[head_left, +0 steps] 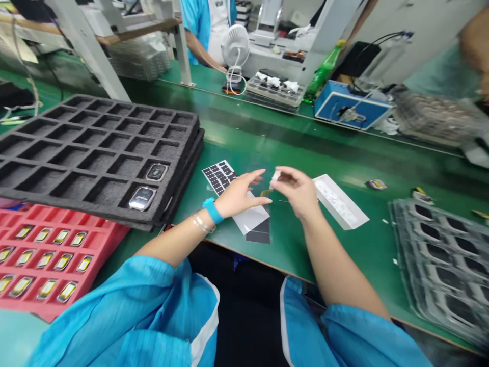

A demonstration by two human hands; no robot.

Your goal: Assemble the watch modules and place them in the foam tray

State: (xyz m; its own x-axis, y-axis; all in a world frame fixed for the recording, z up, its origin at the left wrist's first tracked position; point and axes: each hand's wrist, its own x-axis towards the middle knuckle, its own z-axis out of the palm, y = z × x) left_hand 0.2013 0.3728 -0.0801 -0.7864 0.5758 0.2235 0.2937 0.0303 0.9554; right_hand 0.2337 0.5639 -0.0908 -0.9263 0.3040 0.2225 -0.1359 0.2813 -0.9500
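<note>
- Left hand: open, fingers spread, just beside the white tab
- Right hand: narrow pinch on a small white tab
- Left of the hands: black foam tray on the green surface

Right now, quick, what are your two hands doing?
Left hand: open, holding nothing that shows.
Right hand: closed, pinching a small white piece.

Two watches in a foam tray, a parts tray before it, blister trays right.
</note>
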